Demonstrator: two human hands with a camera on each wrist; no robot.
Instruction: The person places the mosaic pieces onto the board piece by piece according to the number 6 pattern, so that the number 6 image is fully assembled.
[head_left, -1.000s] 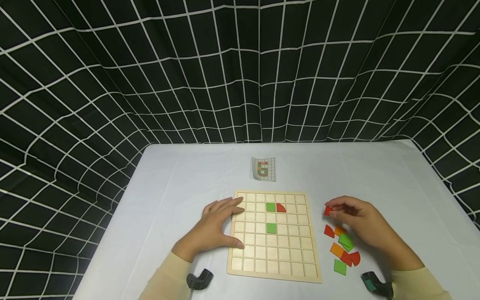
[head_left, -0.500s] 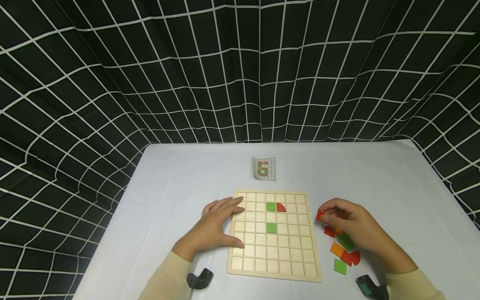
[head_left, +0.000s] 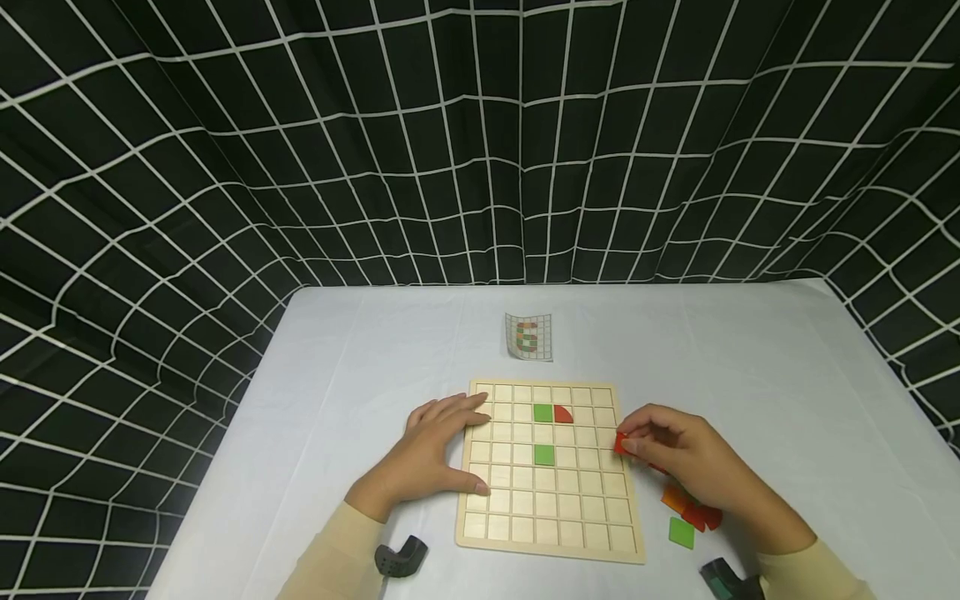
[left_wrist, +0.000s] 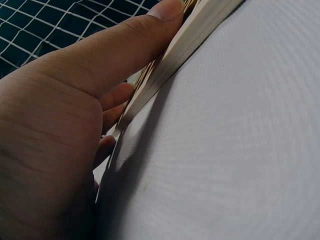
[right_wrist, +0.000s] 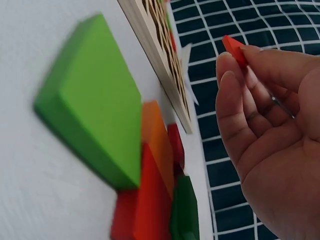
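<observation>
Between thumb and fingertips, my right hand [head_left: 675, 454] pinches a small red tile [head_left: 621, 442] over the right edge of the wooden grid board [head_left: 551, 552]. The right wrist view shows that red tile [right_wrist: 234, 49] raised above the table. My left hand [head_left: 431, 454] rests along the board's left edge, fingers spread and thumb apart; in the left wrist view the thumb [left_wrist: 115, 55] lies at the board's rim. Two green square tiles, an upper one [head_left: 543, 413] and a lower one [head_left: 544, 455], sit in board cells. A red quarter-round tile [head_left: 562, 414] sits right of the upper one.
Loose tiles lie right of the board, partly hidden under my right hand: a green square [head_left: 681, 532], an orange one [head_left: 674, 498] and red ones [head_left: 693, 517]. A printed pattern card [head_left: 528, 337] lies behind the board. A dark grid curtain [head_left: 480, 167] surrounds the white table.
My right hand has moved left and slightly nearer, carrying the red tile from beside the board to over its right edge. The left hand has stayed put.
</observation>
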